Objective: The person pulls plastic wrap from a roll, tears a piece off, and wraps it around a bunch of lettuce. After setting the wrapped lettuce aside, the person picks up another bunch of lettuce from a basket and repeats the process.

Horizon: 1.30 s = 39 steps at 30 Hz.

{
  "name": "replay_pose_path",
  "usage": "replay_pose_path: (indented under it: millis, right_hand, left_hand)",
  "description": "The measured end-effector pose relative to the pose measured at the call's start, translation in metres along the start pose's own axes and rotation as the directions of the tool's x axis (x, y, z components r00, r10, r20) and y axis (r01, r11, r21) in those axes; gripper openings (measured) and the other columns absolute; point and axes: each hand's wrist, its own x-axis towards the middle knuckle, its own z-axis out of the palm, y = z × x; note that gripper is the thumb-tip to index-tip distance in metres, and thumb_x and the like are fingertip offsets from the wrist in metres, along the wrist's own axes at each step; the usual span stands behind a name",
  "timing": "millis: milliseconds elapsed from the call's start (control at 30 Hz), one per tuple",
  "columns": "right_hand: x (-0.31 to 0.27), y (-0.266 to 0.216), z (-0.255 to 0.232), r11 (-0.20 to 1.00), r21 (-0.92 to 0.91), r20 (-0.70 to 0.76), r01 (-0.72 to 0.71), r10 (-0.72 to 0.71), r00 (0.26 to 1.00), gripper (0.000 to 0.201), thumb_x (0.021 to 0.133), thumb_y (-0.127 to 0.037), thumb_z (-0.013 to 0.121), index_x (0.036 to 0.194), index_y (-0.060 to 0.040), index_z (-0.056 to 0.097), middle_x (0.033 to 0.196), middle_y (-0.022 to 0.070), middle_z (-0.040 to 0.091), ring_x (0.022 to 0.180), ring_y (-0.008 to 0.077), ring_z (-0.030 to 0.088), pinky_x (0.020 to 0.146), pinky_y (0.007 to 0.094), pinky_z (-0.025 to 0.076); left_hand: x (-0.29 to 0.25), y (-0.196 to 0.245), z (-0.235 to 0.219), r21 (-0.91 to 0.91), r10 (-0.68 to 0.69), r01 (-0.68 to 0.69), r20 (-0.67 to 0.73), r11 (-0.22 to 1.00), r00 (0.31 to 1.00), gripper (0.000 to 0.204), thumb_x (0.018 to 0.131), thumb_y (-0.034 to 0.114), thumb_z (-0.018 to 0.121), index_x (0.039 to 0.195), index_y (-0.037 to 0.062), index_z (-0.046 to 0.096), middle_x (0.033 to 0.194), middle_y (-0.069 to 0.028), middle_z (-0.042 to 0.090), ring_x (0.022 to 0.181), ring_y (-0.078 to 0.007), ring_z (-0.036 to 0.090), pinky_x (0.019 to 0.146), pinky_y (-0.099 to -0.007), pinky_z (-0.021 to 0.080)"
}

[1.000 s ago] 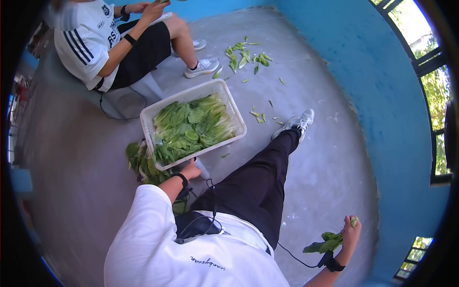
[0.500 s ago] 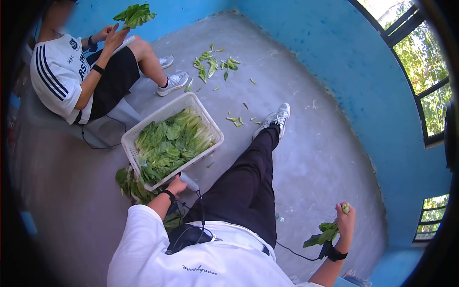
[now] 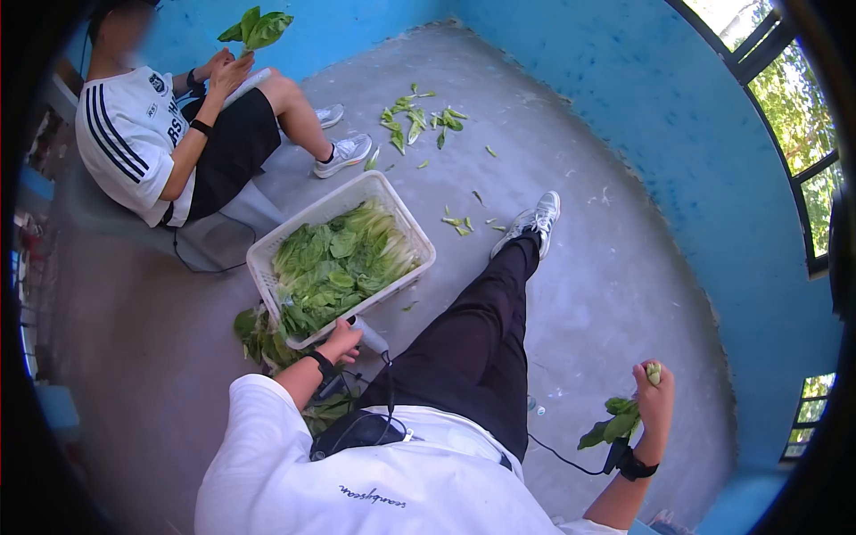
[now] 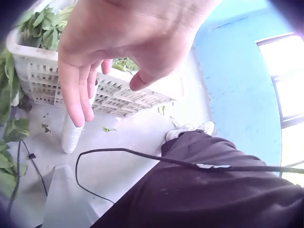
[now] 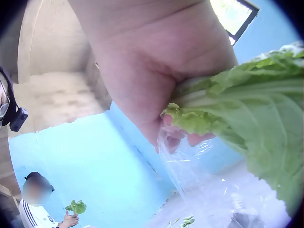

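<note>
My right hand (image 3: 655, 401) grips a bunch of leafy greens (image 3: 613, 426), the pale stem end poking out above the fist and the leaves hanging toward my body. Clear plastic film (image 5: 183, 156) hangs by its fingers in the right wrist view. My left hand (image 3: 341, 341) hangs beside the near corner of a white plastic basket (image 3: 426, 257), fingers loosely extended and thumb apart. Behind those fingers, overlapped by them in the left wrist view, slants a pale smooth cylinder (image 4: 72, 137). Many leafy greens (image 3: 339, 259) are heaped in the basket.
At the far left sits another person (image 3: 134, 134), holding up a leafy green (image 3: 259, 29). More greens (image 3: 259, 339) lie beside the basket. Torn leaves (image 3: 415, 125) are scattered on the floor. Black cables (image 4: 128, 151) run near my legs. A blue wall (image 3: 642, 178) borders the right.
The head view has shifted, bringing the other person's raised leafy green into view. My left fingers now look more spread beside the cylinder. My right hand keeps its grip on the greens.
</note>
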Motion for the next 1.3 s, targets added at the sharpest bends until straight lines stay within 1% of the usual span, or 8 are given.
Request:
replay_pose_path:
  millis: [233, 367, 600, 733, 867, 967, 1100, 1300]
  right_hand:
    - [0.005, -0.061, 0.031, 0.992, 0.115, 0.173, 0.052, -0.071, 0.982, 0.017, 0.091, -0.011, 0.072, 0.084, 0.002, 0.063, 0.066, 0.0013, 0.052, 0.065, 0.0099, 0.046, 0.059, 0.0301, 0.04]
    - [0.007, -0.097, 0.042, 0.948, 0.199, 0.322, 0.25, -0.304, 0.897, 0.016, 0.091, -0.009, 0.074, 0.087, 0.0018, 0.064, 0.068, 0.0035, 0.056, 0.066, 0.0113, 0.05, 0.061, 0.0298, 0.044]
    - [0.004, -0.126, 0.045, 0.869, 0.399, 0.515, 0.292, -0.476, 0.712, 0.013, 0.09, -0.006, 0.075, 0.084, 0.0, 0.065, 0.072, 0.001, 0.06, 0.068, 0.0093, 0.052, 0.063, 0.0278, 0.044]
    - [0.002, -0.129, 0.045, 0.868, 0.405, 0.514, 0.288, -0.477, 0.713, 0.013, 0.091, -0.007, 0.075, 0.084, -0.0005, 0.065, 0.072, -0.0003, 0.06, 0.067, 0.0082, 0.052, 0.061, 0.0273, 0.044]
    - [0.002, -0.129, 0.041, 0.883, 0.452, 0.561, 0.13, -0.394, 0.728, 0.013, 0.093, -0.008, 0.074, 0.086, -0.0013, 0.066, 0.072, -0.0025, 0.059, 0.066, 0.0065, 0.053, 0.06, 0.0257, 0.043]
    - [0.005, -0.126, 0.042, 0.897, 0.423, 0.526, 0.131, -0.361, 0.771, 0.014, 0.093, -0.01, 0.074, 0.087, -0.001, 0.067, 0.072, -0.0024, 0.059, 0.067, 0.0065, 0.053, 0.061, 0.0257, 0.044]
    - [0.012, -0.121, 0.047, 0.911, 0.391, 0.481, 0.13, -0.323, 0.815, 0.016, 0.093, -0.013, 0.076, 0.089, 0.0002, 0.068, 0.071, -0.0005, 0.059, 0.069, 0.0081, 0.052, 0.063, 0.0275, 0.045]
    - [0.016, -0.127, 0.047, 0.954, 0.247, 0.572, 0.17, -0.286, 0.769, 0.014, 0.089, -0.012, 0.077, 0.09, -0.0005, 0.071, 0.072, 0.0044, 0.064, 0.066, 0.0132, 0.057, 0.064, 0.0309, 0.047]
  left_hand:
    - [-0.069, 0.121, 0.006, -0.187, 0.406, -0.372, 0.205, 0.909, 0.891, 0.032, 0.102, 0.036, 0.059, 0.125, 0.0157, 0.052, 0.116, -0.0047, 0.066, 0.094, -0.0147, 0.067, 0.081, -0.0318, 0.052]
    - [-0.15, 0.204, 0.036, -0.129, 0.716, -0.741, 0.41, 0.659, 0.565, 0.05, 0.097, 0.027, 0.069, 0.141, 0.0126, 0.049, 0.123, -0.0064, 0.065, 0.105, -0.0168, 0.065, 0.094, -0.0363, 0.053]
    - [-0.28, 0.263, 0.098, -0.064, 0.832, -0.996, 0.554, 0.065, 0.019, 0.055, 0.089, 0.022, 0.077, 0.139, 0.0104, 0.055, 0.141, -0.0158, 0.059, 0.14, -0.033, 0.047, 0.116, -0.045, 0.038]
    - [-0.267, 0.261, 0.108, -0.08, 0.64, -0.994, 0.769, 0.075, -0.014, 0.02, 0.09, 0.019, 0.076, 0.1, 0.0024, 0.069, 0.149, -0.0151, 0.057, 0.148, -0.0322, 0.041, 0.118, -0.0457, 0.035]
    - [-0.265, 0.248, 0.103, -0.232, 0.58, -0.898, 0.814, 0.375, 0.032, 0.017, 0.095, 0.014, 0.069, 0.085, 0.0028, 0.06, 0.122, -0.01, 0.074, 0.118, -0.0233, 0.067, 0.1, -0.0367, 0.049]
    - [-0.277, 0.247, 0.095, -0.303, 0.551, -0.789, 0.833, 0.534, 0.053, 0.014, 0.098, 0.01, 0.064, 0.087, 0.0023, 0.06, 0.116, -0.01, 0.075, 0.111, -0.0173, 0.067, 0.099, -0.0349, 0.05]
    - [-0.279, 0.238, 0.084, -0.308, 0.604, -0.772, 0.788, 0.556, 0.121, 0.016, 0.1, 0.01, 0.061, 0.087, 0.0024, 0.058, 0.111, -0.013, 0.076, 0.111, -0.0231, 0.069, 0.109, -0.0406, 0.046]
    - [-0.286, 0.241, 0.062, -0.157, 0.669, -0.912, 0.728, 0.379, 0.152, 0.013, 0.101, 0.008, 0.059, 0.091, -0.0006, 0.06, 0.105, -0.0114, 0.075, 0.092, -0.0125, 0.065, 0.086, -0.0316, 0.051]
